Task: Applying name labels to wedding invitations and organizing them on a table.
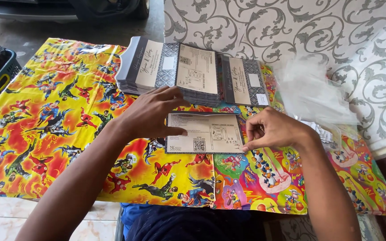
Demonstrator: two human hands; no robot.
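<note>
**Two hands pinch one card at a bright table**

A pale printed card [205, 133] lies flat between both hands on a cartoon-patterned cloth [63, 134]. The left hand [150, 114] covers the card's left end, thumb pressed on its face, fingers curled over the upper left corner. The right hand [273, 129] nips the lower right corner between thumb and forefinger, the other fingers folded in above the card's right edge. Just beyond the left hand's fingertips, almost touching them, stands a tall stack [170, 71] of grey-and-cream cards; a lower pile [245, 82] sits beyond the right hand. A heap of clear sleeves [311, 96] lies to the right of the right hand, near the wrist, against a scroll-patterned wall [291, 27].
</note>
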